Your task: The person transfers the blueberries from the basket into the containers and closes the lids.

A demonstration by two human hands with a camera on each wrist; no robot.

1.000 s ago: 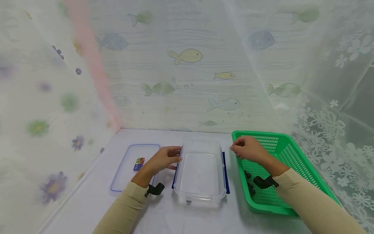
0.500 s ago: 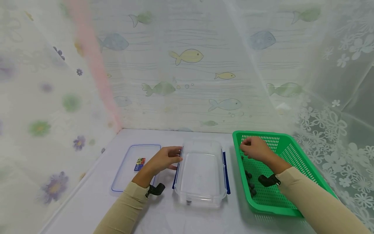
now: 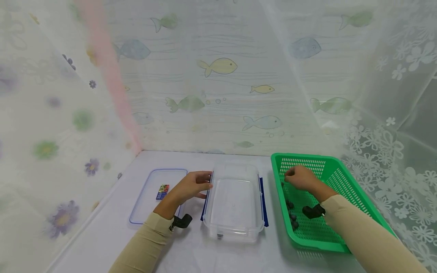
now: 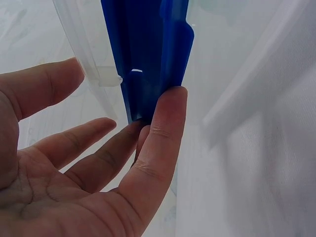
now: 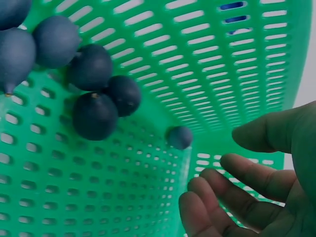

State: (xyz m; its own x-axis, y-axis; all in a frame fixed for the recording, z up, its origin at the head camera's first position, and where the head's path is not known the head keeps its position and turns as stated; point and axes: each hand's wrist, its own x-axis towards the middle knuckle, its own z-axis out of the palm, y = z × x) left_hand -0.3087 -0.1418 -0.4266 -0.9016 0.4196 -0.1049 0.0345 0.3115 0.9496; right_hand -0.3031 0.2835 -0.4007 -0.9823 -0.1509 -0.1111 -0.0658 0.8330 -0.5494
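A clear plastic food box (image 3: 233, 204) with blue side latches stands mid-table. My left hand (image 3: 191, 185) is at its left side; in the left wrist view, the fingertips touch a hanging blue latch (image 4: 148, 54), the thumb apart from it. My right hand (image 3: 302, 178) reaches into the green basket (image 3: 319, 248) near its far left part. In the right wrist view its fingers are spread and hold nothing, close to a lone dark blue-purple, grape-like fruit (image 5: 179, 137). Several more such fruits (image 5: 93, 66) lie nearer along the basket's left wall.
Left of the box, a clear lid (image 3: 146, 206) with a blue rim and a small colourful label (image 3: 162, 192) lies flat, partly behind my left forearm. A white cloth covers the table (image 3: 191, 254). Printed curtains (image 3: 218, 125) hang at the back and both sides.
My right hand has moved from above the basket's left rim rightward and down into the basket. The left hand and the box stay where they were.
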